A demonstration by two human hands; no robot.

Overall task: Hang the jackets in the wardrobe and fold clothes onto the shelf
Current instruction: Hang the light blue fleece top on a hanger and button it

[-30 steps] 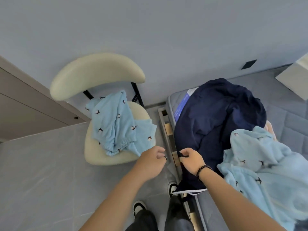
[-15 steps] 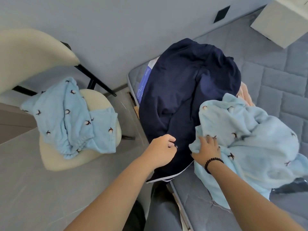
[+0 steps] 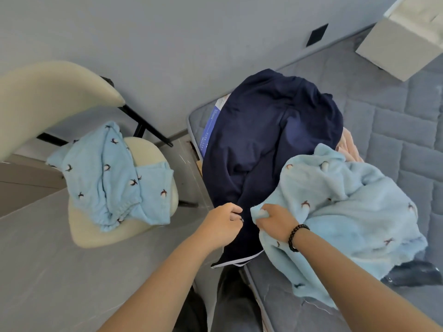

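Since half a second ago, the right hand (image 3: 273, 220) has closed further on the near corner of the light blue fleece garment (image 3: 340, 212), bunching it in its fingers at the bed's edge; the view has barely shifted. That garment lies heaped on the grey quilted mattress (image 3: 395, 130), overlapping the right side of the navy jacket (image 3: 263, 144). The left hand (image 3: 223, 225) is curled at the jacket's lower front edge, pinching a small dark bit there, perhaps the zip pull; it is too small to be sure. The jacket's white-trimmed hem hangs over the mattress edge toward the floor. A beaded bracelet (image 3: 296, 237) sits on the right wrist. To the left, a second light blue fleece piece (image 3: 107, 173) lies crumpled on the seat of a cream chair (image 3: 48, 97).
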